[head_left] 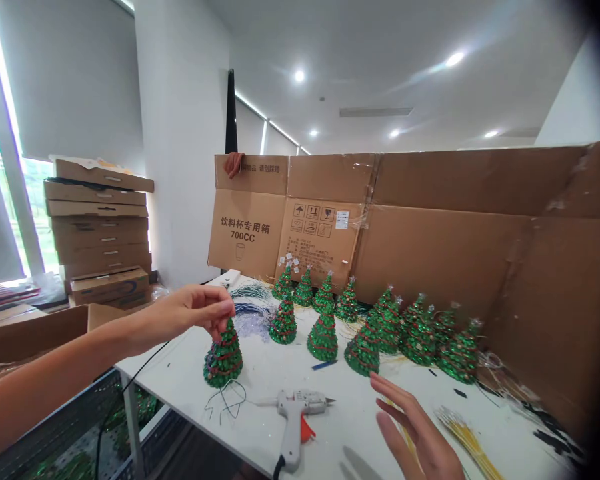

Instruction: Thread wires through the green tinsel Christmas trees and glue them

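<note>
Round white ceiling downlights [299,76] light the room brightly, with streaks of glare around them. Daylight blows out the tall window at left [13,173]. A soft shadow lies on the white tabletop's near edge [260,437]. Wide-angle distortion stretches the sides; black vignetting covers the right corners; small print looks smeared.

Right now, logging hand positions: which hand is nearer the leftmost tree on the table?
Left. The left hand is at the top of the leftmost tree, fingers overlapping it; the right hand hovers to the right, past the glue gun.
</note>
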A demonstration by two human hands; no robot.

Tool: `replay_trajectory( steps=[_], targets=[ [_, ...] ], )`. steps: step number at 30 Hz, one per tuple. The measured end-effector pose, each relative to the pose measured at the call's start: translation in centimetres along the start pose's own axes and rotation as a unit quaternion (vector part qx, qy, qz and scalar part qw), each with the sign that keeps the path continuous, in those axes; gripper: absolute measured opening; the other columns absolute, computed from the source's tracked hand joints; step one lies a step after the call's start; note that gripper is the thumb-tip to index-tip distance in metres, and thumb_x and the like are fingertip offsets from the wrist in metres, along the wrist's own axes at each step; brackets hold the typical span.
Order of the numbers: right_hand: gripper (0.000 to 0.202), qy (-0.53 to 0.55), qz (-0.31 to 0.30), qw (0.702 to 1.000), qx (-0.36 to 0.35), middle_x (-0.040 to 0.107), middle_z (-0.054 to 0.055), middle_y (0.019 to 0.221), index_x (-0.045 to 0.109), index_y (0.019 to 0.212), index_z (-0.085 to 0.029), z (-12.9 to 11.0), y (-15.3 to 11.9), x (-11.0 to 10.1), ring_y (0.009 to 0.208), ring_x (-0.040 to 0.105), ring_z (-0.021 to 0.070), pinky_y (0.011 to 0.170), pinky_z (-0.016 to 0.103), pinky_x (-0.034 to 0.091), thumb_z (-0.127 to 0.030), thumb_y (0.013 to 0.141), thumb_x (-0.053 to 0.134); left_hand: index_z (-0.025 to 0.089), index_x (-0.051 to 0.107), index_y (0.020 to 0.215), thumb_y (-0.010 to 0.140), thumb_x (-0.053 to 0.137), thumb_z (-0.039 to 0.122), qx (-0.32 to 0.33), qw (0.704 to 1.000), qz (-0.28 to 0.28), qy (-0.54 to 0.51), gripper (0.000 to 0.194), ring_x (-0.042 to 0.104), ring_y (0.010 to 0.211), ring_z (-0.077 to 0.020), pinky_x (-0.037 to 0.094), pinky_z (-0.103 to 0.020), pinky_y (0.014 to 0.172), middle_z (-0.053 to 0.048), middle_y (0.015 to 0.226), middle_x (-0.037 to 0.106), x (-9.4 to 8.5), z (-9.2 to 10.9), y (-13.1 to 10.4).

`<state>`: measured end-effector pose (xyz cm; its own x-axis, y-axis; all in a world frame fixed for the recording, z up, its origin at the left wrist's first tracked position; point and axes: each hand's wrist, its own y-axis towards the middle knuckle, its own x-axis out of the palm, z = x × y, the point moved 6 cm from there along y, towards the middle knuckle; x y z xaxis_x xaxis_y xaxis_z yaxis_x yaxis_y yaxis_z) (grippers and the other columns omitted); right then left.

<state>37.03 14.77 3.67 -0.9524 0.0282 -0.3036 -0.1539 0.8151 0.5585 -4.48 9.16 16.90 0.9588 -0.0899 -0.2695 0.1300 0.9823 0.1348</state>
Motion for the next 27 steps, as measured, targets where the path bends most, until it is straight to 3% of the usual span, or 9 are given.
replay_trajectory(
  steps=[4, 9, 14, 18, 22, 27],
  targets=[
    [0.034, -0.108, -0.014, 0.988, -0.112, 0.072, 0.007, 0.158, 0.079, 0.14, -0.036, -4.8, 2.5, 3.7, 0.147, 0.068, 0.033, 0.124, 0.05, 0.057, -0.042, 0.108, 0.068, 0.022, 0.084, 0.104, 0.097, 0.086, 0.055, 0.005, 1.0, -0.029, 0.004, 0.034, 0.079, 0.083, -0.0175, 0.062, -0.03, 0.082, -0.005, 0.091, 0.085, 1.2, -0.4, -1.0],
    [0.032, -0.141, -0.028, 0.97, -0.194, 0.066, 0.007, 0.165, 0.076, 0.14, -0.036, -7.7, 3.9, 7.6, 0.156, 0.06, 0.0346, 0.125, 0.058, 0.055, -0.032, 0.11, 0.066, 0.024, 0.087, 0.102, 0.095, 0.09, 0.046, 0.008, 1.0, -0.027, -0.005, 0.023, 0.083, 0.089, -0.0181, 0.064, -0.028, 0.084, -0.006, 0.095, 0.089, 2.2, -0.8, -2.4],
    [0.043, -0.176, -0.057, 0.956, -0.23, 0.048, 0.004, 0.18, 0.069, 0.151, -0.037, -8.4, 4.0, 10.4, 0.17, 0.04, 0.0368, 0.131, 0.064, 0.048, -0.028, 0.109, 0.066, 0.025, 0.089, 0.096, 0.09, 0.095, 0.044, 0.0, 0.999, -0.019, 0.034, 0.021, 0.083, 0.088, -0.0182, 0.065, -0.027, 0.084, -0.005, 0.093, 0.09, 2.9, -0.7, -3.3],
    [0.053, -0.187, -0.064, 0.947, -0.251, 0.045, 0.003, 0.182, 0.063, 0.159, -0.038, -8.5, 3.6, 11.7, 0.173, 0.034, 0.0377, 0.131, 0.066, 0.048, -0.025, 0.108, 0.067, 0.024, 0.089, 0.092, 0.085, 0.099, 0.041, 0.016, 0.999, -0.006, 0.045, 0.02, 0.083, 0.085, -0.0181, 0.065, -0.026, 0.081, -0.004, 0.091, 0.089, 3.4, -0.5, -3.5],
    [0.064, -0.172, -0.071, 0.947, -0.263, 0.046, 0.003, 0.182, 0.057, 0.166, -0.039, -8.7, 3.2, 12.3, 0.173, 0.034, 0.0383, 0.131, 0.064, 0.048, -0.021, 0.105, 0.069, 0.024, 0.089, 0.092, 0.086, 0.097, 0.037, 0.03, 0.997, 0.009, 0.065, 0.016, 0.081, 0.084, -0.0173, 0.064, -0.026, 0.081, -0.003, 0.092, 0.088, 3.8, -0.5, -3.2],
    [0.063, -0.065, -0.102, 0.974, -0.194, 0.057, 0.003, 0.174, 0.056, 0.167, -0.04, -8.1, 3.0, 13.3, 0.167, 0.047, 0.0334, 0.131, 0.055, 0.049, -0.026, 0.107, 0.068, 0.022, 0.087, 0.097, 0.088, 0.097, 0.041, 0.028, 0.999, 0.019, -0.008, 0.024, 0.081, 0.084, -0.0173, 0.063, -0.025, 0.078, -0.004, 0.093, 0.088, 4.0, -1.3, -2.5]
  ],
)
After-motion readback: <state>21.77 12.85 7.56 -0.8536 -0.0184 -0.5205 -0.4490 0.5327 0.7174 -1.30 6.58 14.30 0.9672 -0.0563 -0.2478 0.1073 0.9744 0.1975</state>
